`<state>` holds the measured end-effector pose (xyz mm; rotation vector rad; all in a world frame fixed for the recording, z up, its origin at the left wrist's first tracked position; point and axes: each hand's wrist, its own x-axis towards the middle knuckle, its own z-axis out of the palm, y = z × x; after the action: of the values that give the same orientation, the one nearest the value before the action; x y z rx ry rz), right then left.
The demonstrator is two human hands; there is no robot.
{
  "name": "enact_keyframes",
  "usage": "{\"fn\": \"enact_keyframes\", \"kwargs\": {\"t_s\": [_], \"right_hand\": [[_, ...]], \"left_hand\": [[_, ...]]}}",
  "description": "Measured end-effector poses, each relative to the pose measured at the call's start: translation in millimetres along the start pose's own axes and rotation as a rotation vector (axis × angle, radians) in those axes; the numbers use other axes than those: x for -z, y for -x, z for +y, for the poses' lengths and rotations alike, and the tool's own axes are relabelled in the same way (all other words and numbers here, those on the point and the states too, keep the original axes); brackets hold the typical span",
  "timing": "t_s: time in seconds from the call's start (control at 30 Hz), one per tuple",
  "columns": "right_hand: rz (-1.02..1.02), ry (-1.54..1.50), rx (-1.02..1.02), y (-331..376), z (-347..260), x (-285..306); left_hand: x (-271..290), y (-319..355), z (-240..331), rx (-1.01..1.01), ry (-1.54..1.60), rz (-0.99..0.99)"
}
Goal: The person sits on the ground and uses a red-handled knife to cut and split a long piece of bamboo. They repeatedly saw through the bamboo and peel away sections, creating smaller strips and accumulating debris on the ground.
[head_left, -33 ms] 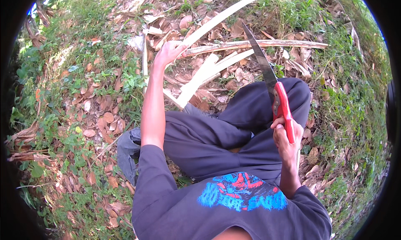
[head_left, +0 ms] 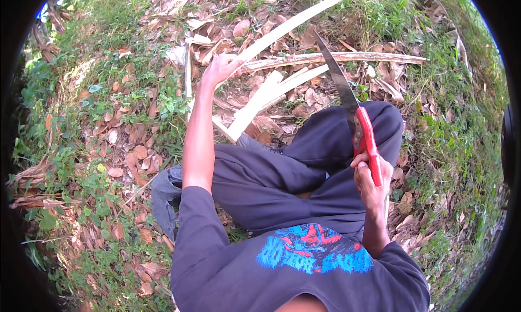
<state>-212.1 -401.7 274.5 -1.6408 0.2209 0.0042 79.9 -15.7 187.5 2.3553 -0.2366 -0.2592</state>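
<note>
My left hand, stretched forward, is closed around the near end of a long pale wooden strip. The strip slants up and away to the right. In my right hand is the red handle of a pruning saw, held over my right knee. Its dark, tapering blade points forward and a little left, and its tip overlaps a brown-edged strip of wood in the view. Nearer my legs, more pale strips lie across one another on the leaves.
I sit cross-legged on ground covered with dry leaves and green plants. A thin upright-looking stick lies left of the strips. A dark grey boot-like thing is beside my left thigh. Grass grows on the right.
The far end of the held strip has dipped very slightly. The saw and both hands have hardly moved, and both grips are unchanged.
</note>
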Motion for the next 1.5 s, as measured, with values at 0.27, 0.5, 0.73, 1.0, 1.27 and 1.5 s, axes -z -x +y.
{"fn": "enact_keyframes", "kwargs": {"t_s": [0.27, 0.5, 0.73, 1.0, 1.27, 1.5], "right_hand": [[-0.069, 0.051, -0.045, -8, 26, -14], [-0.204, 0.121, 0.007, -24, 39, -62], [-0.304, 0.226, -0.010, -49, 42, -99], [-0.307, 0.214, -0.107, -54, 57, -116], [-0.402, 0.026, -0.239, -98, 38, -81], [-0.384, 0.002, -0.119, -111, 47, -71]], "left_hand": [[-100, 2, -85, -0.258, -0.423, 0.300], [-112, -14, -82, -0.346, -0.299, 0.286], [-138, -18, -107, -0.283, -0.172, 0.206], [-170, -10, -117, -0.124, -0.297, 0.239], [-177, -11, -133, -0.101, -0.324, 0.234], [-174, -7, -121, -0.109, -0.291, 0.236]]}}
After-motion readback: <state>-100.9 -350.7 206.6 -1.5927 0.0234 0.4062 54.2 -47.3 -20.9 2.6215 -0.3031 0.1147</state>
